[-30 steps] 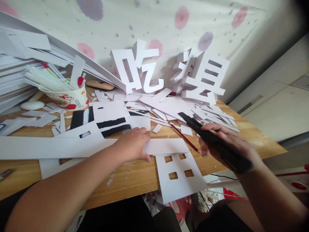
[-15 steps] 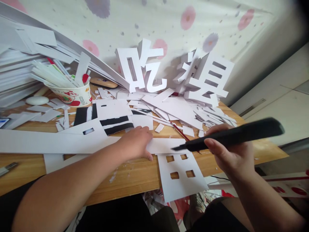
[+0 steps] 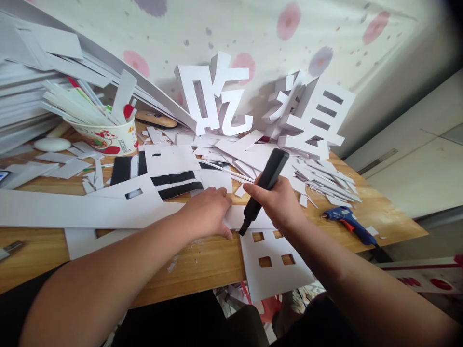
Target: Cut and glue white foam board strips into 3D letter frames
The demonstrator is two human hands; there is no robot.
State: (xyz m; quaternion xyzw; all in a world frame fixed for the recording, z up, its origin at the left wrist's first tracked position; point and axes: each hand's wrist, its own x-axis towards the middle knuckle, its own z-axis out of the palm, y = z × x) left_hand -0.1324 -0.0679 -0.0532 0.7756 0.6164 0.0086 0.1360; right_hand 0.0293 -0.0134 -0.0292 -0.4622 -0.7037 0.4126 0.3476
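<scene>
My left hand [image 3: 210, 212] bears down on a long white foam-board strip [image 3: 90, 209], its fingers curled over the far side and its thumb at the near edge. In my right hand [image 3: 278, 200] is a thick black utility knife [image 3: 265, 183], held steeply with the tip down at the strip's near edge. Just under that tip lies a white board sheet [image 3: 271, 284] with several square cutouts, hanging past the table's front edge. The strip's right end is partly hidden behind my right hand.
White three-dimensional characters [image 3: 231, 103] stand against the patterned cloth. A paper tub [image 3: 108, 140] of strips, a computer mouse [image 3: 155, 119] and board scraps crowd the back. To the right lies a blue glue gun [image 3: 350, 226]; a metal-ended tool [image 3: 12, 248] sits far left.
My right hand has swung left, turning the knife from nearly level to steep with its tip lowered to the strip. The glue gun now shows. My left hand stays in place.
</scene>
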